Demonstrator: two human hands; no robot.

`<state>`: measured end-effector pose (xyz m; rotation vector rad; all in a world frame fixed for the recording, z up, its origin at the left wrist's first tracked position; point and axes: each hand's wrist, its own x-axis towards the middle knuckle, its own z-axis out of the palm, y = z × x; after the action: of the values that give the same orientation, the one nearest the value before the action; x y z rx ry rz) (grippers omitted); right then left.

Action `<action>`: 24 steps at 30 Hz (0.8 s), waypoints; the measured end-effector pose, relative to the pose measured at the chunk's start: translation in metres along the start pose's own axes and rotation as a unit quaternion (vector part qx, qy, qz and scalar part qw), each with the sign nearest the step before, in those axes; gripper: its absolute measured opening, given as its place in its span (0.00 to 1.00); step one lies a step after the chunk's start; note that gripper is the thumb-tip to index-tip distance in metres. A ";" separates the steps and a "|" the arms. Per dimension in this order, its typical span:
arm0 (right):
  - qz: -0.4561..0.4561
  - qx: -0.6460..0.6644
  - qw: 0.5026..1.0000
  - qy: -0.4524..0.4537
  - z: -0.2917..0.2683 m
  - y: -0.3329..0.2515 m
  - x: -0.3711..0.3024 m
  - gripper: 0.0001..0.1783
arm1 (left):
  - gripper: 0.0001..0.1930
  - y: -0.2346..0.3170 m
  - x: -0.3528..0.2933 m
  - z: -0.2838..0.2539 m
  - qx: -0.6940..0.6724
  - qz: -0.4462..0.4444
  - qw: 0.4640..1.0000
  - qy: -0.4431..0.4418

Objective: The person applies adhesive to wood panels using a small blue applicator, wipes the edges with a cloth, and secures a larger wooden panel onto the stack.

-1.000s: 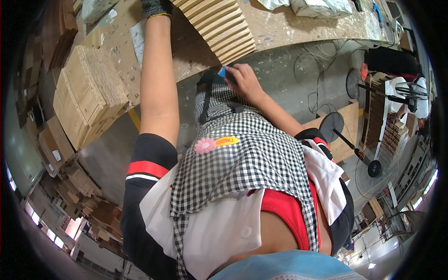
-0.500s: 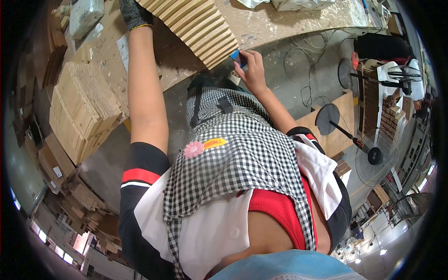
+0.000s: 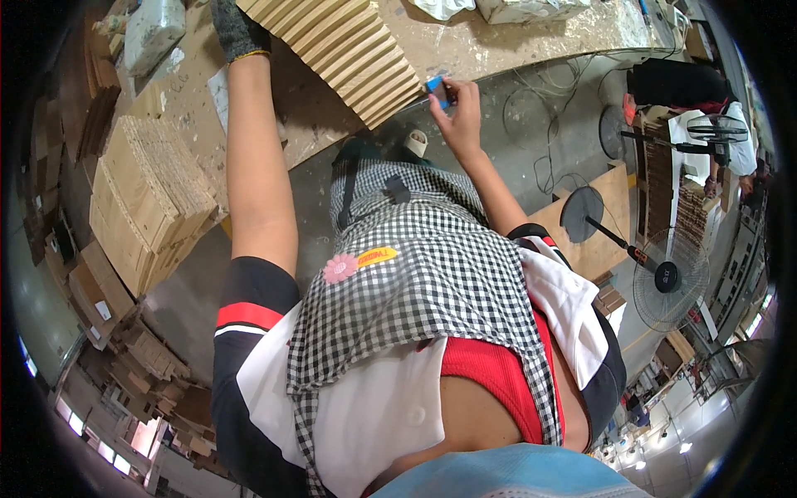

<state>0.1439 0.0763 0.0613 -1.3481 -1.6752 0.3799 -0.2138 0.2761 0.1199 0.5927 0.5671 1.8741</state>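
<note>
Blue block (image 3: pixel 437 90) in right hand (image 3: pixel 459 106), at wood stack (image 3: pixel 349 46)

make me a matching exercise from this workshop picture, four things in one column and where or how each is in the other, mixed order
Things:
1. left hand
2. right hand
3. fan
4. slat row

States:
a. stands on the floor at right
b. gloved, at the slats
c. fanned out on the bench
d. bare, pinching a blue piece

Pairs: 1-b, 2-d, 3-a, 4-c
</note>
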 end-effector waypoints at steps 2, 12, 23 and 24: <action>-0.030 -0.009 0.999 -0.034 -0.005 -0.004 0.001 0.22 | 0.22 0.001 -0.002 0.003 0.006 -0.006 1.000 -0.009; -0.045 -0.091 0.995 -0.006 -0.031 -0.011 0.013 0.22 | 0.24 -0.003 -0.018 0.046 0.175 0.050 0.974 0.135; -0.105 -0.066 0.992 0.010 -0.042 -0.052 0.057 0.23 | 0.26 -0.010 -0.051 0.072 0.070 0.011 0.997 0.009; -0.118 -0.089 0.989 -0.007 -0.044 -0.051 0.058 0.23 | 0.26 -0.010 -0.051 0.072 0.070 0.013 0.997 0.008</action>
<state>0.1492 0.0972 0.1477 -1.2566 -1.8925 0.1039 -0.1439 0.2402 0.1611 0.6795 0.7088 1.8755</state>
